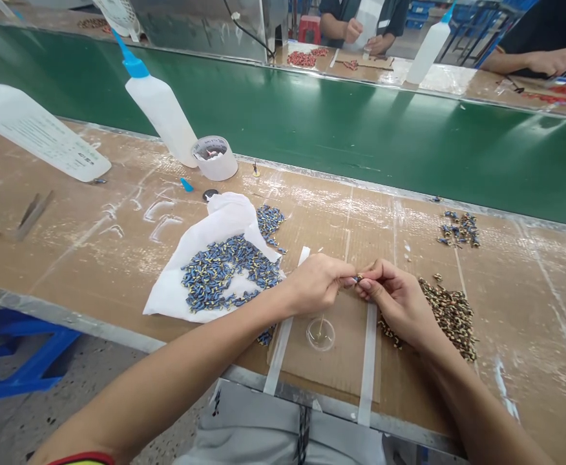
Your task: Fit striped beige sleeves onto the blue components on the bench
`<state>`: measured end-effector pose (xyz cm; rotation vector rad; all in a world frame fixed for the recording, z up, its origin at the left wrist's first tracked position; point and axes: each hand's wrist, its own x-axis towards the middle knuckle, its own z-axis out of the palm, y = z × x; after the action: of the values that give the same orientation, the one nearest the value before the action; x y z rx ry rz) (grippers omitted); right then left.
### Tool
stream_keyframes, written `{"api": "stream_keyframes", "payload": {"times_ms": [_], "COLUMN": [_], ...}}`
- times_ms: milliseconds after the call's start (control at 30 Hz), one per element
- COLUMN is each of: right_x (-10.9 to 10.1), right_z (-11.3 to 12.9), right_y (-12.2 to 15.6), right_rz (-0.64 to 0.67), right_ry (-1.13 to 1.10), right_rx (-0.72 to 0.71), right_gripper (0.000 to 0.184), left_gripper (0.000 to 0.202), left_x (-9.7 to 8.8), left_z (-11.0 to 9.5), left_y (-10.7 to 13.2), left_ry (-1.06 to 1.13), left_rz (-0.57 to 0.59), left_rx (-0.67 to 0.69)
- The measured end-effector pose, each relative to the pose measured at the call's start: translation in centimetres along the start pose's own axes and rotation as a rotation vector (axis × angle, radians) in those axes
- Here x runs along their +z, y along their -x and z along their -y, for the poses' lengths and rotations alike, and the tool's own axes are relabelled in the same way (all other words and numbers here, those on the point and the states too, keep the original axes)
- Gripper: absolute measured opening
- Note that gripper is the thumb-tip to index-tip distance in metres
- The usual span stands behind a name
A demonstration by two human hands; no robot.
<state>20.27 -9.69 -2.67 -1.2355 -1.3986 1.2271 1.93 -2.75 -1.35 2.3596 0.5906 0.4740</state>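
Clear plastic forms the small dish (327,338) on the cardboard pad (341,365); a thin stick (322,323) leans in it. Beyond the dish and a little to its right, the left hand (318,282) and the right hand (402,300) meet over a small piece (358,278), dark with a bluish tint. The left thumb and forefinger are together, clamped on one end of the piece; the right thumb and fingertips are pinched on the other. Most of the piece is covered, so I cannot tell whether it is one part or two.

Left of the dish, a white cloth (225,213) bears a heap of blue-and-yellow pieces (212,268). Right of the dish lies a pile of dark-and-cream pieces (452,316), partly behind the right hand. Farther off, beyond the dish and to its right, sits a loose cluster of small blue-and-dark pieces (460,229).

The step in hand looks like fine two-handed fitting or adjusting of the piece. As I judge it, the next move calls for a steady left pinch, light pressure from the right fingertips, and good alignment between them.
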Motion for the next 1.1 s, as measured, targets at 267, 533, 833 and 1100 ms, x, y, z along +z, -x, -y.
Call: {"api": "stream_keyframes", "payload": {"times_ms": [267,533,833,1100], "right_x": [-0.5,-0.7,-0.5,0.3], "right_z": [0.1,-0.1,0.0,0.6], "right_y": [0.1,0.0,-0.1,0.3], "right_rz": [0.075,0.136,0.075,0.022], "right_ry": [0.099,0.251,0.291,0.174], "right_rx": [0.040,-0.030,-0.060,0.026], "right_gripper": [0.020,0.019,0.018,0.016], "left_gripper": [0.019,0.016,0.017,0.019], "left_x": [0.7,1.0,0.8,-3.0], "left_z": [0.2,0.2,0.3,-0.1], "left_y": [0.0,-0.1,0.0,-0.1], "left_ry": [-0.073,-0.147,-0.149,-0.013], "left_rz": [0.036,0.100,0.103,0.153], "left_rx": [-0.002,-0.034,-0.011,-0.060]}}
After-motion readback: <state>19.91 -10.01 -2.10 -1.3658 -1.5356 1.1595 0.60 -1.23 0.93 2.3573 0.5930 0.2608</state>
